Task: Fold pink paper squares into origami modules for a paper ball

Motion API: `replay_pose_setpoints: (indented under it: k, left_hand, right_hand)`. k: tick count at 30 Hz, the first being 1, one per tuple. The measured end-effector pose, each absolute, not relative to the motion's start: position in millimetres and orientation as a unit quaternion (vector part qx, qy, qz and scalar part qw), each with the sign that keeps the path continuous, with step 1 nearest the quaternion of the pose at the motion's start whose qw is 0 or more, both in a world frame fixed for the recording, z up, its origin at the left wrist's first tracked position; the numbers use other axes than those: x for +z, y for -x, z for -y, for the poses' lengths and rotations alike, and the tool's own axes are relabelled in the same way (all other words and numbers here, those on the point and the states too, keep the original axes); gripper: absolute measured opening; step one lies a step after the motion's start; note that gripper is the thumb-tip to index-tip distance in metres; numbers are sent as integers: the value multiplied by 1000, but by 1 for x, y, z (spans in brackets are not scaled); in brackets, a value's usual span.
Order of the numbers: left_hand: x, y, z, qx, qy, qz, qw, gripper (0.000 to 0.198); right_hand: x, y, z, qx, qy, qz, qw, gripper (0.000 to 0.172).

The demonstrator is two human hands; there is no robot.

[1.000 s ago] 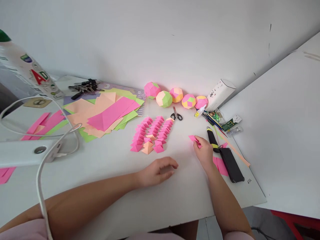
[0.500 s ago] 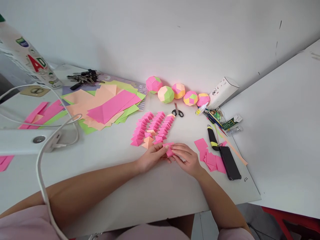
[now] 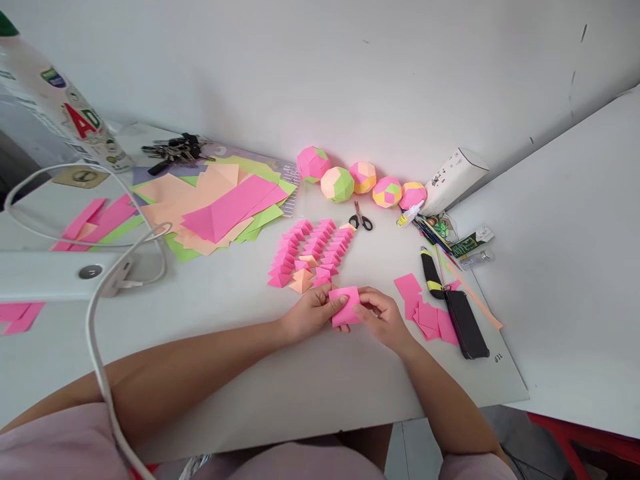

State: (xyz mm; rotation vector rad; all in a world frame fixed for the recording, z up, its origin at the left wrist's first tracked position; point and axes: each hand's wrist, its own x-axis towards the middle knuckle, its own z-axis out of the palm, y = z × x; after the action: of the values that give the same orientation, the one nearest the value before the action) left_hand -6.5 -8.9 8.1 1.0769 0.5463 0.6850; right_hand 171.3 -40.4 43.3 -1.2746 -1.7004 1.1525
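A small pink paper square is held up between my two hands above the table's near part. My left hand grips its left side, thumb on the front face and fingers behind. My right hand pinches its right edge with the thumb in front; its other fingers are curled behind and partly hidden. Just beyond my hands stand rows of folded pink paper pieces, with a few peach ones among them. Loose pink paper squares lie to the right of my right hand.
Scissors and paper balls lie farther back. A utility knife and a black phone are at right. Coloured sheets spread at left, near a white power strip with a cable crossing my left arm.
The pink paper, earlier tilted and mostly covered by my fingers, now faces me flat as a square. My right hand has shifted slightly right, to its edge. The view has moved a little.
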Motion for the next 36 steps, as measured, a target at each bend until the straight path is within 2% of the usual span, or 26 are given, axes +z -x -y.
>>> replay_pose_setpoints:
  k: [3, 11, 15, 20, 26, 29, 31, 36]
  left_hand:
    - [9, 6, 10, 302, -491, -259, 775, 36]
    - [8, 5, 8, 314, -467, -269, 782, 33]
    - [8, 7, 7, 308, -441, -285, 793, 36]
    - [13, 8, 6, 303, -413, -284, 810, 38]
    - [14, 8, 6, 306, -432, -269, 805, 38]
    - [13, 8, 7, 296, -448, -274, 798, 36]
    - [12, 8, 7, 285, -460, -280, 793, 35]
    - [11, 10, 10, 285, -474, -260, 791, 37]
  right_hand:
    - [42, -171, 42, 478, 532, 605, 350, 26]
    - [41, -177, 43, 524, 546, 535, 376, 23]
    - [40, -177, 44, 458, 521, 599, 399, 17]
    - [39, -181, 42, 362, 448, 708, 409, 33]
    - [40, -176, 36, 281, 372, 793, 393, 17]
    - [39, -172, 37, 291, 406, 758, 418, 3]
    - [38, -170, 39, 316, 447, 717, 431, 9]
    - [38, -171, 43, 433, 502, 612, 432, 7]
